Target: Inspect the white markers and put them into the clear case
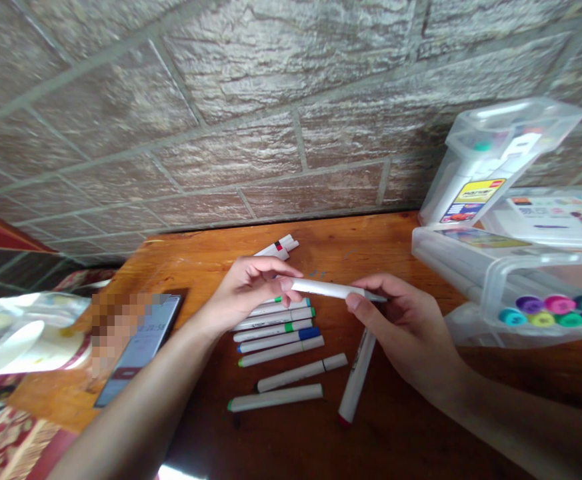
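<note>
**Work seems to be in the middle**

On the brown wooden bench [201,257] stands an upright clear plastic box [463,200] with markers inside; near it, a second clear plastic box [445,247] lies on its side, also holding markers. The left hand [258,287] and the right hand [401,320] pinch opposite ends of one slim white marker [325,289], above the bench. Several white markers with green or blue ends [281,341] already lie outside the boxes, loosely in a row. The held marker is not yet set down; how many remain, I cannot tell.
</note>
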Available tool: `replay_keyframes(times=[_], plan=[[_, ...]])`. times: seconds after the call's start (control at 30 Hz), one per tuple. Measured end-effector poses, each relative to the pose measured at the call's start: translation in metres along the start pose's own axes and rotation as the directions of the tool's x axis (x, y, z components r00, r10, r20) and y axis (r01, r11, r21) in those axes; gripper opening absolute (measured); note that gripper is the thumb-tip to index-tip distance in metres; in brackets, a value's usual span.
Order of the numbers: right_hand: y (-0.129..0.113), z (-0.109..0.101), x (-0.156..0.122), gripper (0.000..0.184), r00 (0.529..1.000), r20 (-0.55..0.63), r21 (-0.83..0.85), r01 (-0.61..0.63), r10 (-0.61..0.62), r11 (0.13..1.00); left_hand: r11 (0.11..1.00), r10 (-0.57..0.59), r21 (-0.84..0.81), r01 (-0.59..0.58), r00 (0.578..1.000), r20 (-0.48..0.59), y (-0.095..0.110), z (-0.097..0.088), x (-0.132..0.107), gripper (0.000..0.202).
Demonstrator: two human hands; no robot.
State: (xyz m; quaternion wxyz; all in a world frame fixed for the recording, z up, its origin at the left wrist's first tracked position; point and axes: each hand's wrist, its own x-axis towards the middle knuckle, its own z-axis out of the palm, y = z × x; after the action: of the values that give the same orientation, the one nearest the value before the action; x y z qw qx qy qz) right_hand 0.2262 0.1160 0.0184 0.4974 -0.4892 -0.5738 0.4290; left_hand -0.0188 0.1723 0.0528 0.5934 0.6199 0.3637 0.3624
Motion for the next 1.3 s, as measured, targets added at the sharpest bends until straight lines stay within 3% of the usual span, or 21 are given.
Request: replay_keyframes(times=[1.3], plan=[[0.0013,0.0004,-0.0001,0.016,0.999,0.040,-0.018,-0.006,0.007,1.000,0.987,-0.034,0.156,0.041,0.998,-0.043,0.0018,0.0061,0.0005,0.014]])
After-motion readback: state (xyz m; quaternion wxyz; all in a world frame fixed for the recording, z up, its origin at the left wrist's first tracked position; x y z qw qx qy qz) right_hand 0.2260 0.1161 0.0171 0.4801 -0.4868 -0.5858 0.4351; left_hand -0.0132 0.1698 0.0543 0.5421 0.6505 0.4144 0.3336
